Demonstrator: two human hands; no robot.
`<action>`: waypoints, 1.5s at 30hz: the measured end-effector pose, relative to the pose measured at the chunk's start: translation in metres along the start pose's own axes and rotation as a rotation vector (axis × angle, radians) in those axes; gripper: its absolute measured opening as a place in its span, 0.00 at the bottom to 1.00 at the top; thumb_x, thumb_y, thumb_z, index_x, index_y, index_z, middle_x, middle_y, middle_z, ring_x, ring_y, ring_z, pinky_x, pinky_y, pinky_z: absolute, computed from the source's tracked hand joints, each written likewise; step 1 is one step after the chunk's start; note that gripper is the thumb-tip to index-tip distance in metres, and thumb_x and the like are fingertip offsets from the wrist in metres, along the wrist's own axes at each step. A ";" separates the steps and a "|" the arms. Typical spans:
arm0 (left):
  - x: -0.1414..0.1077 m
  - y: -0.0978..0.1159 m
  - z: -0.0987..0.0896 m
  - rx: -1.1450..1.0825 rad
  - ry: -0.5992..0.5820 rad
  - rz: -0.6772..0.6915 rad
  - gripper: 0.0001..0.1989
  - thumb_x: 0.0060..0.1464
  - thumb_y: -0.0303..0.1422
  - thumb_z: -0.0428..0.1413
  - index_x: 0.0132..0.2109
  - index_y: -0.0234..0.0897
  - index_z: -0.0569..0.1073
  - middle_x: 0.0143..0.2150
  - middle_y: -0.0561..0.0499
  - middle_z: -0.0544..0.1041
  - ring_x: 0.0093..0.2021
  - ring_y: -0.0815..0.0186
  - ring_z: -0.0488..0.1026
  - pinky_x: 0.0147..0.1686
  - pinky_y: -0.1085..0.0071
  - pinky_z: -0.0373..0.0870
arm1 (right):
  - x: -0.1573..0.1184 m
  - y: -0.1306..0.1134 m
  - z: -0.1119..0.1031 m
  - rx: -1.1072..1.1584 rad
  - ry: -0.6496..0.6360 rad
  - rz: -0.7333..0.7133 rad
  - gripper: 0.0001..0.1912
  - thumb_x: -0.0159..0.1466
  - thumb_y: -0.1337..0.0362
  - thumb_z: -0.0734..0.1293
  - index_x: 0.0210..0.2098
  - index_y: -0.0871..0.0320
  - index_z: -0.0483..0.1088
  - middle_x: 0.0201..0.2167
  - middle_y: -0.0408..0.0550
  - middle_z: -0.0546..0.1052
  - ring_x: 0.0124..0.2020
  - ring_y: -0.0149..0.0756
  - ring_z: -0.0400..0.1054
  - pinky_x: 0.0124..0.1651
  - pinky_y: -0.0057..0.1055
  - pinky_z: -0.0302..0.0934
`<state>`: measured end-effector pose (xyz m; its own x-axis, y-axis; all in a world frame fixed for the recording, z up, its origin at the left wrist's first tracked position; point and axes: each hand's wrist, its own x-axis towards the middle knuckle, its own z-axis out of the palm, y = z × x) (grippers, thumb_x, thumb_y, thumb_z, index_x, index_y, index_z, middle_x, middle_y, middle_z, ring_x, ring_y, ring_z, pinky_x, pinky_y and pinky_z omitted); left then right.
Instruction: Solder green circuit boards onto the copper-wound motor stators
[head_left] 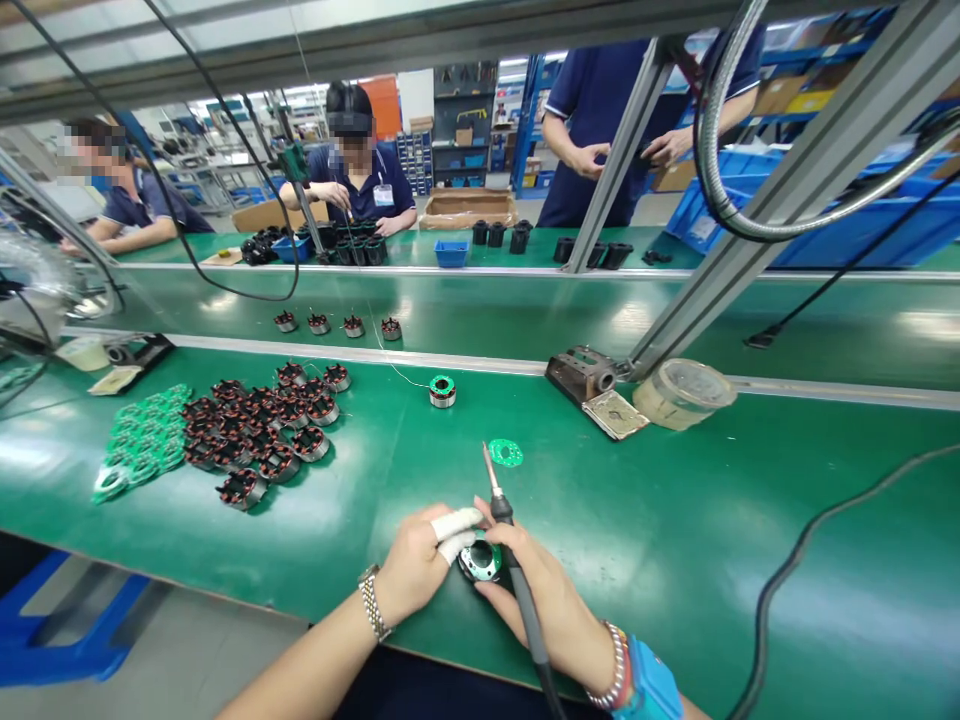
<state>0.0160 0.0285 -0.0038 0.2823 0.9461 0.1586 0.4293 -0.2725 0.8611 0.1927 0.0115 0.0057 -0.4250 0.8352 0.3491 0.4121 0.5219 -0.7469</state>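
My left hand [414,562], with white covers on two fingertips, closes on the left side of a motor stator topped by a round green circuit board [481,573]. In my right hand [551,585] lies a soldering iron [525,605], its tip pointing forward and away from the stator. Fingers of that same hand also touch the stator's right side. A loose round green circuit board [508,453] lies just beyond the iron's tip. Farther off stands another stator with a green board [442,388], a thin wire running up from it. My fingers partly hide the held stator.
Many copper-wound stators [259,435] crowd the left, beside a pile of green circuit boards [146,435]. A soldering iron stand [581,375] and a round plastic tub [684,393] sit at the back right. A black cable [780,580] crosses the right side. Co-workers are across the bench.
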 end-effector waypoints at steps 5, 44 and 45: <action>-0.007 0.001 -0.002 -0.508 0.012 -0.324 0.17 0.42 0.31 0.60 0.41 0.35 0.67 0.32 0.51 0.74 0.33 0.67 0.73 0.37 0.69 0.70 | -0.001 0.002 0.001 0.008 -0.003 0.027 0.19 0.54 0.74 0.62 0.45 0.56 0.57 0.54 0.60 0.66 0.53 0.41 0.64 0.52 0.38 0.62; 0.013 0.001 -0.003 -0.625 -0.208 -0.516 0.10 0.43 0.36 0.60 0.26 0.32 0.69 0.18 0.56 0.68 0.19 0.73 0.65 0.23 0.76 0.62 | -0.015 -0.028 -0.038 0.043 0.189 -0.054 0.10 0.58 0.73 0.61 0.37 0.59 0.70 0.20 0.45 0.70 0.22 0.33 0.63 0.24 0.30 0.62; 0.013 0.001 -0.003 -0.625 -0.205 -0.514 0.11 0.43 0.36 0.60 0.26 0.32 0.69 0.18 0.56 0.68 0.19 0.73 0.65 0.23 0.76 0.62 | -0.015 -0.028 -0.037 0.047 0.187 -0.054 0.10 0.58 0.73 0.61 0.37 0.59 0.70 0.20 0.45 0.69 0.22 0.33 0.63 0.24 0.30 0.62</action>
<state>0.0172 0.0415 0.0008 0.3573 0.8591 -0.3665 0.0090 0.3892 0.9211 0.2170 -0.0091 0.0426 -0.2865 0.8263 0.4849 0.3528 0.5616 -0.7484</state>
